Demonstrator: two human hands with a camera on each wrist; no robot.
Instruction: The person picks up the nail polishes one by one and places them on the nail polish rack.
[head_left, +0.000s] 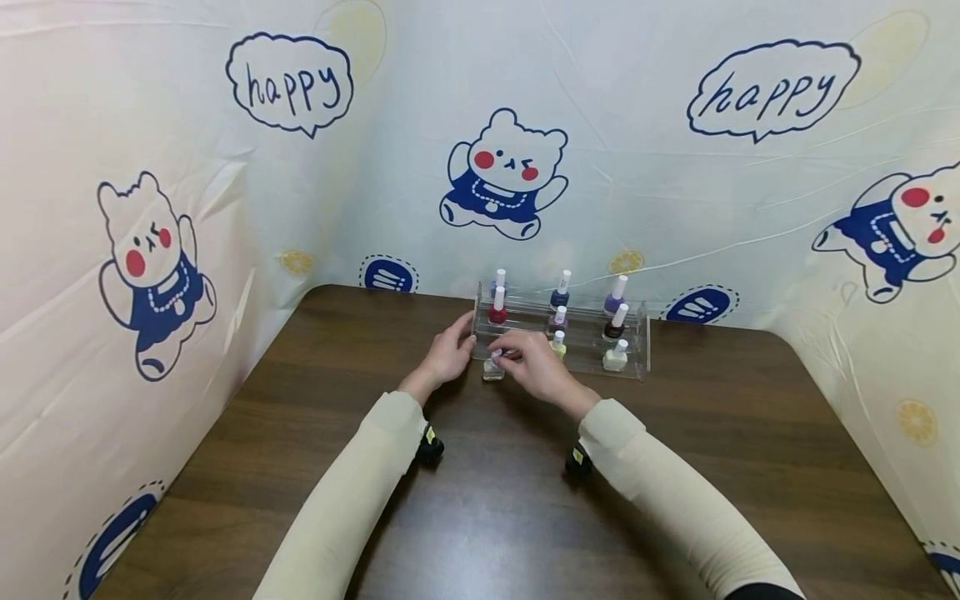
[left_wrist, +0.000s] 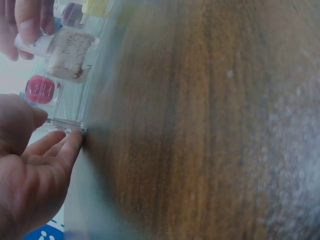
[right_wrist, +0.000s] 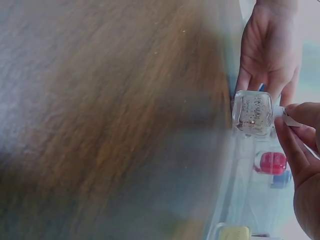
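Observation:
In the head view my right hand pinches the white cap of a clear nail polish bottle at the front left of a transparent stepped rack. Close up in the right wrist view, this bottle has small specks inside, and the right hand's fingers hold its cap. My left hand grips the rack's left end. Its thumb and fingertips meet the end panel in the left wrist view. Whether the bottle touches the rack is unclear.
Several nail polish bottles stand on the rack's steps, among them a red one, a dark one and a pale one. A yellow bottle is partly behind the right hand. Behind the brown table hangs a printed curtain.

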